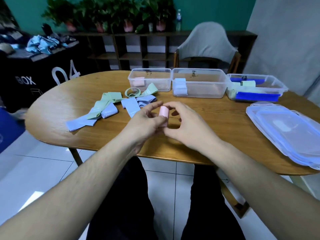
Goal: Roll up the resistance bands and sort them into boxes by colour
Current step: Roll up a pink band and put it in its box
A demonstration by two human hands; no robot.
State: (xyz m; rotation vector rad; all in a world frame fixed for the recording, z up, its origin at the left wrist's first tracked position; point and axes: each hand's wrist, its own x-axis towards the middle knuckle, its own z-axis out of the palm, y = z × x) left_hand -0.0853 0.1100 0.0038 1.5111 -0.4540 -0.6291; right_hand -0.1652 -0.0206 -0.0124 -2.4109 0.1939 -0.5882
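Note:
A rolled pink band (163, 115) stands upright between my hands over the table's middle. My left hand (147, 121) grips its left side with thumb and fingers. My right hand (185, 125) pinches its right side. Loose green bands (105, 103) and blue bands (131, 106) lie in a heap to the left. Three clear boxes stand at the back: the left box (164, 78) holds a pink roll (139, 81), the middle box (207, 84) a pale blue roll (180, 87), the right box (270, 87) a green roll (248, 83).
Stacked clear lids (285, 132) lie at the table's right. The wooden table's front edge (155, 156) is near my lap. A chair (207, 44) stands behind the boxes, a shelf with plants along the wall.

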